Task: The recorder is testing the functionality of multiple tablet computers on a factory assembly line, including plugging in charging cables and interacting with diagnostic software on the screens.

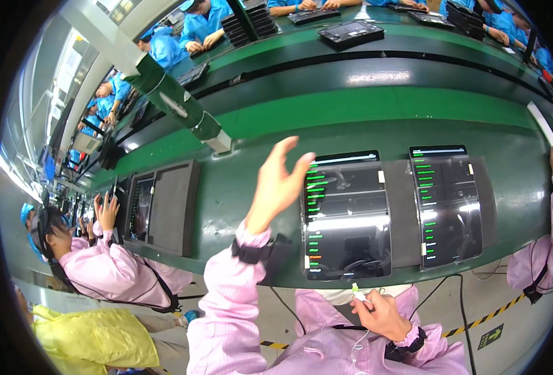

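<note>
Because the green workbench (223, 194) supports them face-up, the left tablet (348, 219) and right tablet (449, 209) presumably read easily. Fingers parted and empty, the left hand (278, 186) is by the left tablet's upper-left corner; the right hand (381, 317) pinches a white-and-green cable plug (359, 295) near the bench edge — likely keeping it off the glass.

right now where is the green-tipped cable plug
In the head view, the green-tipped cable plug sits low, right of centre, held in the right hand just below the tablet nearest the left hand.
</note>
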`<state>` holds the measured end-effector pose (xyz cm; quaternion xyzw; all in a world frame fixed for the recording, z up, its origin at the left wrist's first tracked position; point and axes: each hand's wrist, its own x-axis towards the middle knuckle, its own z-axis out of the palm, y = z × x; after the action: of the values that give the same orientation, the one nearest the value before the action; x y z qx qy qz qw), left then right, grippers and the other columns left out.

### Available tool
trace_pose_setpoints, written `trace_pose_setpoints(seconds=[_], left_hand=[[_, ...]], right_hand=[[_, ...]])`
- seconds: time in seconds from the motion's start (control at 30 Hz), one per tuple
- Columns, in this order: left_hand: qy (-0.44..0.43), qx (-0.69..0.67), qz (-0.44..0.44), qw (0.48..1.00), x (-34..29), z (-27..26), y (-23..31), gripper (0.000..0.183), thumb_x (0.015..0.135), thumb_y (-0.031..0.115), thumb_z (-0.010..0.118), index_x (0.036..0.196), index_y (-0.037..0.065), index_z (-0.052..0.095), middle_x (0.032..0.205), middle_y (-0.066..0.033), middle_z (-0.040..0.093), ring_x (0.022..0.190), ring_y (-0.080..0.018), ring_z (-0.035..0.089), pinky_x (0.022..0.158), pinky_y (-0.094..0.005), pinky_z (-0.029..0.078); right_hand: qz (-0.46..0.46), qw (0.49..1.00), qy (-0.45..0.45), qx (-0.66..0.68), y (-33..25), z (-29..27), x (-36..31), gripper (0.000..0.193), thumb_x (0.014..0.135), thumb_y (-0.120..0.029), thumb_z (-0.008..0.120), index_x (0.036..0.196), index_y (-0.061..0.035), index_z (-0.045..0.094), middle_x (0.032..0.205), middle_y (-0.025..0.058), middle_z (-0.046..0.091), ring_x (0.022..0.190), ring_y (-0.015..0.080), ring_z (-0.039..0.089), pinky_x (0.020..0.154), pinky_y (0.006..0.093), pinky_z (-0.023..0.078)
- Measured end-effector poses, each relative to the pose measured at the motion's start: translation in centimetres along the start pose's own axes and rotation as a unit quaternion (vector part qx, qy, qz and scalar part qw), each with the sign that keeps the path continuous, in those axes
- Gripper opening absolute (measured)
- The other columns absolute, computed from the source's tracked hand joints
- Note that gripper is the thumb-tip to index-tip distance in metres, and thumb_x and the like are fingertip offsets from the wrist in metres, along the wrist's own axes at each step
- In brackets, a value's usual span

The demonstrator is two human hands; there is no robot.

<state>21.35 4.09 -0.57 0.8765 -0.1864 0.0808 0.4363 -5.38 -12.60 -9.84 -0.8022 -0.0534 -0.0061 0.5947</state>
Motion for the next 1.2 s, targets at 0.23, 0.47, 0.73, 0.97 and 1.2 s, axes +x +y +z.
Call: trace_pose_setpoints(seconds=[0.23,0.47,0.73,0.97,1.2], left_hand=[[-0.08,0.108,0.085,0.987,2.1,4.3,-2.8,0.052,0.089,0.035,0.053,0.124,-0.001,0.042,0.115,-0.0222,0.056,0.094,-0.0322,0.06,0.08,-0.0376,0.047],[-0.157,0.021,-0.021,0.987,1.7,4.6,-2.1,0.053,0.09,0.036,0.052,0.124,-0.003,0.041,0.116,-0.0235,0.055,0.097,-0.0367,0.058,0.083,-0.0403,0.045],[-0.183,0.08,0.037,0.979,1.3,4.2,-2.1,0.062,0.086,0.04,0.057,0.126,-0.002,0.038,0.116,-0.0219,0.054,0.111,-0.0355,0.048,0.092,-0.0398,0.04],[-0.214,0.116,0.041,0.969,1.0,3.6,-1.5,0.081,0.075,0.045,0.068,0.13,-0.002,0.033,0.125,-0.0235,0.046,0.116,-0.0381,0.042,0.099,-0.0427,0.034],[-0.342,0.13,0.048,0.929,1.4,1.3,-0.6,0.109,0.063,0.047,0.077,0.139,-0.001,0.016,0.14,-0.0252,0.025,0.133,-0.0381,0.019,0.108,-0.0451,0.021]], right_hand=[[-0.099,0.989,0.028,-0.102,-1.1,1.1,1.1,0.025,0.072,0.002,0.061,0.067,-0.0026,0.037,0.048,0.0096,0.044,0.038,0.0291,0.049,0.037,0.0353,0.036],[-0.071,0.992,0.034,-0.097,-0.9,1.3,1.4,0.024,0.073,0.002,0.061,0.068,-0.0024,0.038,0.049,0.0105,0.044,0.041,0.0296,0.051,0.039,0.0347,0.037],[-0.052,0.993,0.062,-0.086,-0.5,2.4,1.2,0.022,0.074,0.003,0.059,0.068,-0.0022,0.038,0.052,0.0119,0.051,0.042,0.0279,0.055,0.04,0.034,0.04],[0.023,0.993,0.082,-0.08,-0.8,3.0,1.4,0.021,0.078,0.001,0.059,0.07,-0.002,0.04,0.056,0.0117,0.06,0.051,0.0242,0.064,0.043,0.0315,0.046],[0.085,0.994,0.067,0.016,-0.9,2.1,1.9,0.025,0.079,-0.005,0.063,0.07,-0.0029,0.04,0.06,0.0135,0.061,0.051,0.0248,0.063,0.043,0.0313,0.045]])
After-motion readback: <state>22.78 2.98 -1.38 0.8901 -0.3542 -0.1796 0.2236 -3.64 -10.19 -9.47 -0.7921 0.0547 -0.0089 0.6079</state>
